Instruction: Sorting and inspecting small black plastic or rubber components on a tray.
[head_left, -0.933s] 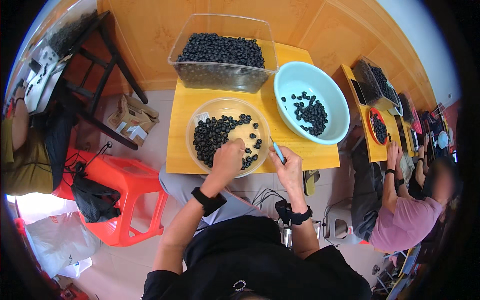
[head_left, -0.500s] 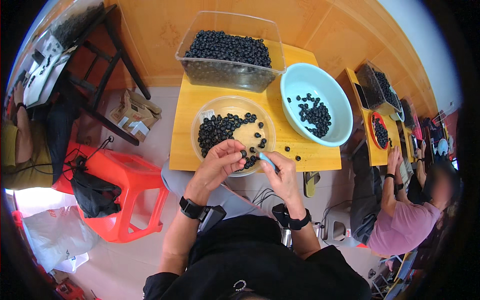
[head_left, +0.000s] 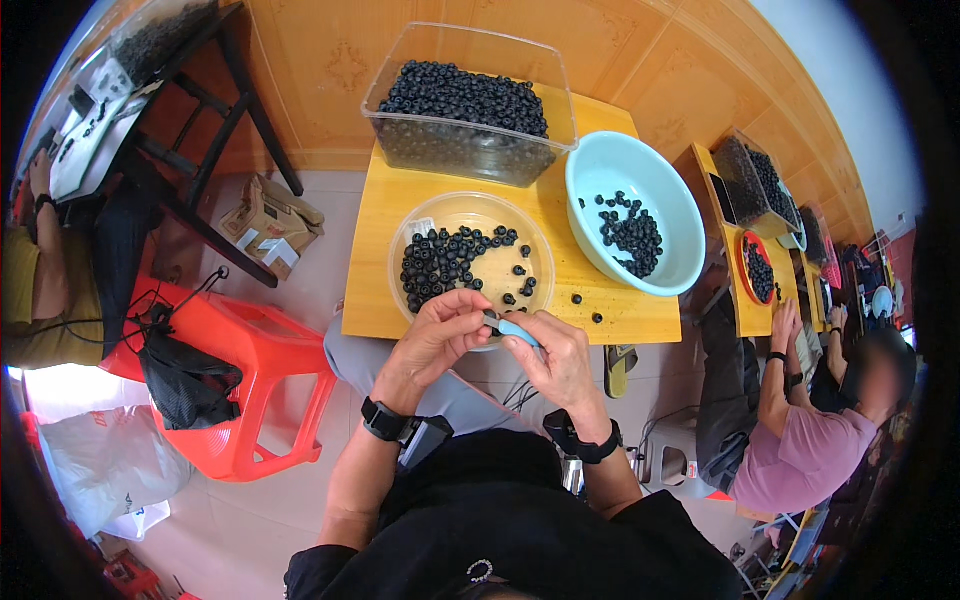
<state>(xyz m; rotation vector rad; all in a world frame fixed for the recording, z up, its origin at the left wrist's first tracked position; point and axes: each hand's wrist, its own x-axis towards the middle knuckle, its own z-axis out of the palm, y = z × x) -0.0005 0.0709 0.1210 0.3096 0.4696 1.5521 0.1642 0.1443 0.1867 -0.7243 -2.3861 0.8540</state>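
Note:
My left hand (head_left: pixel 438 338) pinches a small round black part, like a rubber bead, mostly hidden behind the fingertips. My right hand (head_left: pixel 556 358) is closed round the light blue handle of a small knife (head_left: pixel 521 334). Its short grey blade lies against the part at my left fingertips. Both hands are over the near rim of a round clear plastic tub (head_left: pixel 541 240). Inside it, many black bead-like parts (head_left: pixel 437 262) are heaped toward the left, with a few scattered at the right.
On the yellow table (head_left: pixel 372 305), a clear rectangular bin (head_left: pixel 460 155) full of black parts stands at the back. To its right is a light blue basin (head_left: pixel 590 240) holding more. A red stool (head_left: pixel 270 370) is at my left. Another person (head_left: pixel 800 450) works at the right.
My right hand has turned the knife, bringing its blade to the black part in my left fingertips. The part is now more hidden. The view has shifted slightly.

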